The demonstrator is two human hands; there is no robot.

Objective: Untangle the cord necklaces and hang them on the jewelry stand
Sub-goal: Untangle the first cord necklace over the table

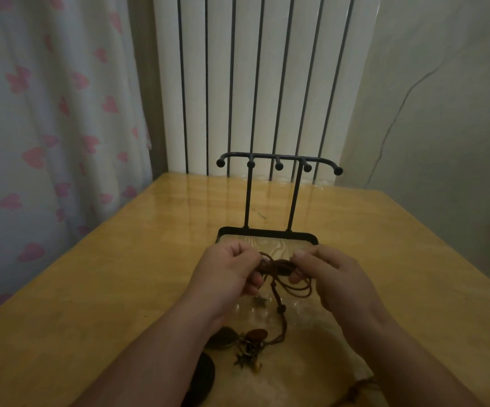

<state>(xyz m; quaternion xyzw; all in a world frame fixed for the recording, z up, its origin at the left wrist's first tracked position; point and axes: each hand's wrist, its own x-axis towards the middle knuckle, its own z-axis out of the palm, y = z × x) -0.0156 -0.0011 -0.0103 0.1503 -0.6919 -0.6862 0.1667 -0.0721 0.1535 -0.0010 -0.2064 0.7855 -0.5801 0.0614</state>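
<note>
Both hands, left hand [228, 267] and right hand [330, 273], are pinched onto the tangled cord necklaces [279, 267] just in front of the empty jewelry stand [279, 164], so untangling's underway and one cord probably needs teasing free next.

Looks like somebody's home to me, not a shop or workshop: white curtain [47, 127] with pink hearts on the left, tall white radiator [252, 83] at the back, cracked painted wall [443, 113] on the right, glossy wooden table [120, 259] with a small jewelry stand [267, 232] on it.
</note>
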